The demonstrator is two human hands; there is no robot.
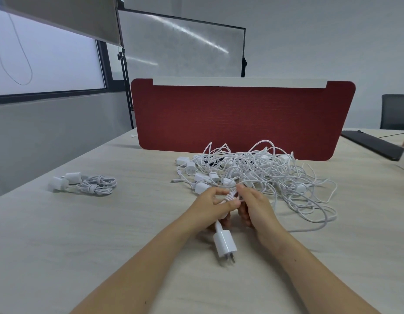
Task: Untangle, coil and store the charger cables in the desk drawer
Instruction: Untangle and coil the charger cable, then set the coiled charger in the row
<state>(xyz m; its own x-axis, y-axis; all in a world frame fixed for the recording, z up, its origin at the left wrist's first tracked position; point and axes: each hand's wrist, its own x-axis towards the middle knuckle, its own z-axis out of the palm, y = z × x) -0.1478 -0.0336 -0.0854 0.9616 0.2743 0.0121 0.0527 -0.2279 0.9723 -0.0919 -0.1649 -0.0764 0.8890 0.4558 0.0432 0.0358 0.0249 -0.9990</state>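
A big tangle of white charger cables [260, 171] with several white plug adapters lies on the light wooden desk [105, 234], in front of a red divider. My left hand [210, 208] grips a small bundle of one white cable, and its white plug adapter [225, 244] hangs below the hand with prongs pointing down. My right hand [253, 206] pinches the same cable just right of the left hand. Two coiled white chargers [87, 184] lie together at the desk's left side. No drawer is in view.
The red felt divider [241, 118] stands across the back of the desk. A dark flat pad [373, 143] lies at the far right, with a black chair [396, 112] behind it. A whiteboard [182, 44] stands beyond the divider.
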